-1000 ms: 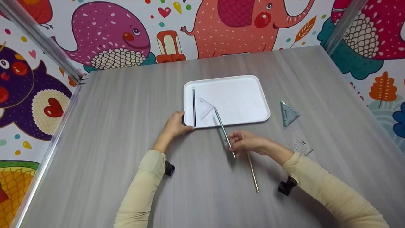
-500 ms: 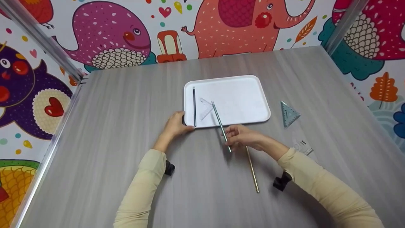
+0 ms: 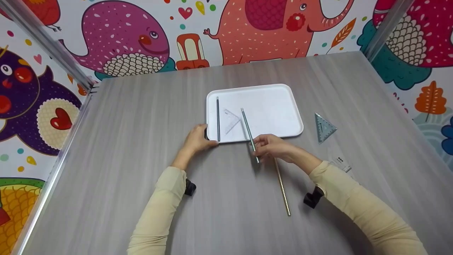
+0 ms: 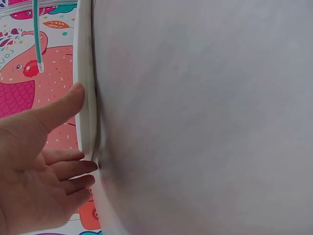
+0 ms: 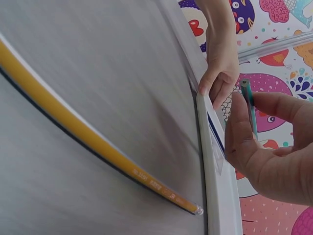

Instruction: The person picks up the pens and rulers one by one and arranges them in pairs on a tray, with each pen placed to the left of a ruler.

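Note:
My right hand (image 3: 274, 147) pinches a green pencil (image 3: 248, 127) near its lower end, its upper part over the white tray (image 3: 276, 109). In the right wrist view the green pencil (image 5: 248, 100) sits between thumb and fingers. At the tray's near left corner, my left hand (image 3: 195, 138) rests thumb and fingertips against the rim; in the left wrist view those fingers (image 4: 73, 169) look fairly straight. On the tray lie a dark pencil (image 3: 218, 120), along the left side, and a clear set square (image 3: 231, 120) beside it. A yellow pencil (image 3: 282, 187) lies on the table, partly behind my right hand.
Right of the tray lies a greenish triangular set square (image 3: 324, 128). Nearer, a clear plastic measuring piece (image 3: 341, 164) is partly hidden by the right sleeve. Patterned walls (image 3: 141, 35) border the grey table (image 3: 148, 106) at the back and sides.
My right hand has moved slightly away from me with the green pencil, whose upper end is now farther over the tray and right of the clear set square. My left hand stays put.

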`<state>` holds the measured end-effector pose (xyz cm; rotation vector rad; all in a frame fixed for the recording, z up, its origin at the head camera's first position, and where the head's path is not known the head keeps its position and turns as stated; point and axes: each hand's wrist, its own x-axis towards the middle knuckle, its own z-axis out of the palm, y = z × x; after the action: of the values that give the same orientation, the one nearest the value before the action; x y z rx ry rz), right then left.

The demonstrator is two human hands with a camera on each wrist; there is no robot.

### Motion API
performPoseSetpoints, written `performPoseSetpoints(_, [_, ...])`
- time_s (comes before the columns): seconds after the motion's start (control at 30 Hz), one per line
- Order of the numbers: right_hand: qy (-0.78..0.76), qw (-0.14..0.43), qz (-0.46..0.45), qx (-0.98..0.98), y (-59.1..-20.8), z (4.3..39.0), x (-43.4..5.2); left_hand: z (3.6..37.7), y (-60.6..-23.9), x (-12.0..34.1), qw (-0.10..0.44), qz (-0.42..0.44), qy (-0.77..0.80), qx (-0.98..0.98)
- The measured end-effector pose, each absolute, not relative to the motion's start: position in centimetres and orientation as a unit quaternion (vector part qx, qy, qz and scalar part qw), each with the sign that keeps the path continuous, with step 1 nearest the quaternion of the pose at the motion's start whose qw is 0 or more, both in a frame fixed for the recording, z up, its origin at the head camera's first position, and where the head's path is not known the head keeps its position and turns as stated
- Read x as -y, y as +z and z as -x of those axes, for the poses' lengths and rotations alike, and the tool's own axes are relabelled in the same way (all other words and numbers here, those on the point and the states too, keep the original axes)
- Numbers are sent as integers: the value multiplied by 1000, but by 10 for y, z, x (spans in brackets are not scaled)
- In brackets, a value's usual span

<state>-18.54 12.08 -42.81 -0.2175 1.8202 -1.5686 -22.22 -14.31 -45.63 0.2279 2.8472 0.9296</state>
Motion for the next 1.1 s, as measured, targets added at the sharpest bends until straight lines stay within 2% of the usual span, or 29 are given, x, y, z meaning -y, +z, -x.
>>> performPoseSetpoints(1.1, [-614,366,80,-695,-425,202,-114,221,-456,143,72,-71,306,-947])
